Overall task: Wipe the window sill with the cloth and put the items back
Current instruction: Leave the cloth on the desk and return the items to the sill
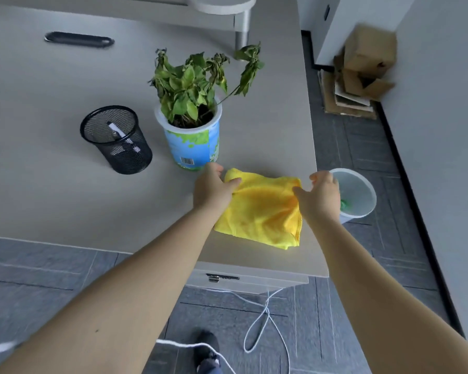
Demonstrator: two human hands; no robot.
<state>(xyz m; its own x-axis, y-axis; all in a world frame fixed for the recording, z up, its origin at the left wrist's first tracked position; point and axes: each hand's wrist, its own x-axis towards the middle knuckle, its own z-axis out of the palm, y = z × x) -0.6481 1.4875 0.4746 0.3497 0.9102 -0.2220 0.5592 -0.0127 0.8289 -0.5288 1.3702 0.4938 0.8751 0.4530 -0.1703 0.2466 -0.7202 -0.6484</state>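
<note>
A yellow cloth (262,209) lies folded on the pale desk top (52,184), near its right front corner. My left hand (212,188) pinches the cloth's far left corner. My right hand (320,195) grips its right edge. Just behind my left hand stands a wilted green plant in a blue and white plastic pot (192,144). A black mesh pen holder (116,139) with a pen in it stands to the left of the pot.
A white waste bin (362,184) with something green inside stands on the floor off the desk's right edge. Cardboard boxes (362,71) are piled against the wall at the back right. A white cable (262,319) loops on the grey floor. A drawer unit (243,279) sits under the desk.
</note>
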